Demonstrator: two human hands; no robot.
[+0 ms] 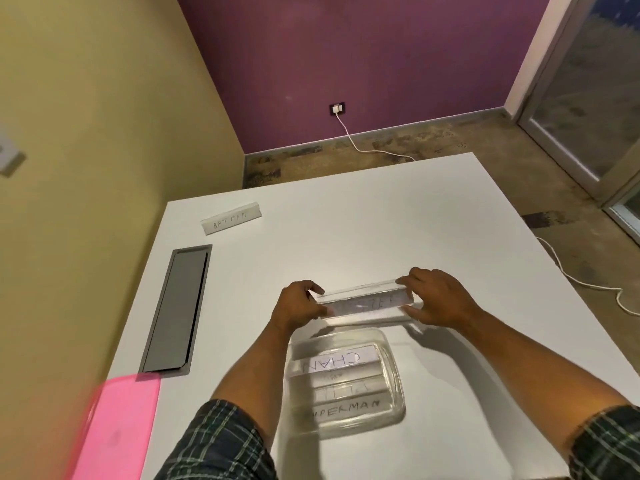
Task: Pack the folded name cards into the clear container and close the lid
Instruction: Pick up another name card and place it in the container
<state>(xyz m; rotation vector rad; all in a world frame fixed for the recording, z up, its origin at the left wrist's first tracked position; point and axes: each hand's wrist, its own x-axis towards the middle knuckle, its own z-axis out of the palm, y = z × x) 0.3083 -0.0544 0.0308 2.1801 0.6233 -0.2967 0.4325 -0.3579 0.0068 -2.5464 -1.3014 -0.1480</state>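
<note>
Cards (341, 382) already fill the clear container (394, 382), both hands' fingers (316, 289) pinch another card (363, 303), while the Batman card (231, 218) and pink lid (117, 424) wait.

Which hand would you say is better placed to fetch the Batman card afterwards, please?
Probably the left hand: the Batman card stands at the table's far left corner, on that hand's side. Both it and the right hand now grip the held card.

A white table (381, 220) stands against a yellow wall (104, 98), a grey cable hatch (176, 310) set in it. Beyond, a purple wall (363, 64) holds a socket (337, 108); its white cord (363, 145) trails over mottled concrete floor (467, 140). A glass door (581, 98) stands right.
</note>
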